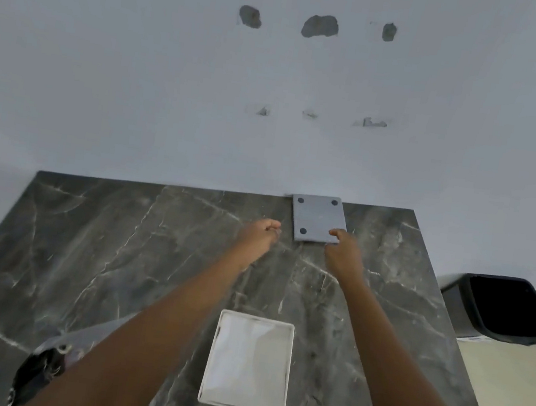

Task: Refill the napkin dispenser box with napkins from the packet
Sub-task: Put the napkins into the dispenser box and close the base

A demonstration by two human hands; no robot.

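Two hands out over far edge of surface (83,246). Right hand (343,253) fingertips touching near corner of grey lid (319,219), lying feet-up by wall, probably parked for refilling. Left hand (260,236) loosely curled, empty. Open white dispenser box (248,365) at near edge, napkins inside. Dark packet (40,370) near-left corner, partly hidden.

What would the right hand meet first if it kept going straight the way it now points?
The right hand points away toward the wall; its fingertips are already at the near edge of the grey square plate, so it would meet that first. Actual contact is unclear.
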